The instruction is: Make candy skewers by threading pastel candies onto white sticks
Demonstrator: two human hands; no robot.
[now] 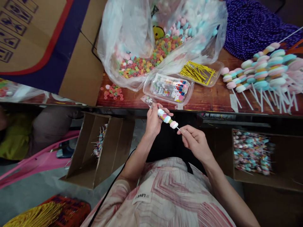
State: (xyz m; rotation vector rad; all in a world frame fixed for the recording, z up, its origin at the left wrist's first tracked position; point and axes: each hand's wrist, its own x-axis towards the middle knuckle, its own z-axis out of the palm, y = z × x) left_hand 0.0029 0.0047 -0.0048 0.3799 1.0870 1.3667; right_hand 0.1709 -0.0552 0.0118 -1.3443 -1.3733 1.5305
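A marshmallow candy stick [167, 118] is held in front of me, its upper part inside a clear printed wrapper [148, 100]. My left hand [155, 119] closes round the wrapped top. Thumb and fingers of my right hand [192, 138] pinch the white stick end below the lowest pink and white marshmallows. Just beyond my hands, a clear plastic tray [168, 89] on the table's edge holds a stack of printed wrappers [163, 85]. Beside it another tray contains gold twist ties [197, 72].
Large clear bags [127, 31] hold ring gummies [151, 58] and marshmallows [182, 28]. Loose gummies [114, 93] lie left; unwrapped candy sticks [265, 71] pile up right. Cardboard boxes with wrapped sticks [251, 154] stand below the table on both sides. A big carton [78, 50] is at left.
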